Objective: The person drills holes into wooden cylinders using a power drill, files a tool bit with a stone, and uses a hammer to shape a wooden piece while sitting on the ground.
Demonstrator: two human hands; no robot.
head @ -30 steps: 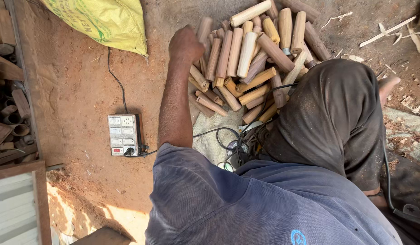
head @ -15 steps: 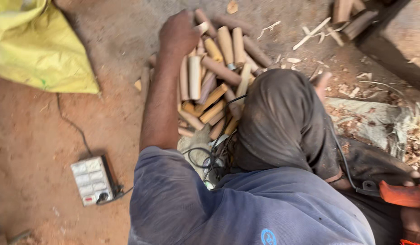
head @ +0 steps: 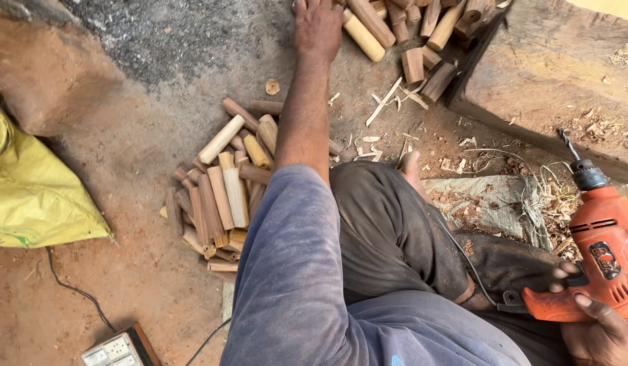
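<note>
The wooden pegs (head: pixel 388 27) lie under my left hand (head: pixel 318 27), spread open on them; I should take one firmly, while my right hand (head: pixel 602 332) grips the orange drill (head: pixel 592 257) away from it.

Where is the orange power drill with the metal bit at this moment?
The orange power drill is at the lower right of the head view, gripped in the right hand, bit up, beside the wood shavings and below the big wooden block.
</note>
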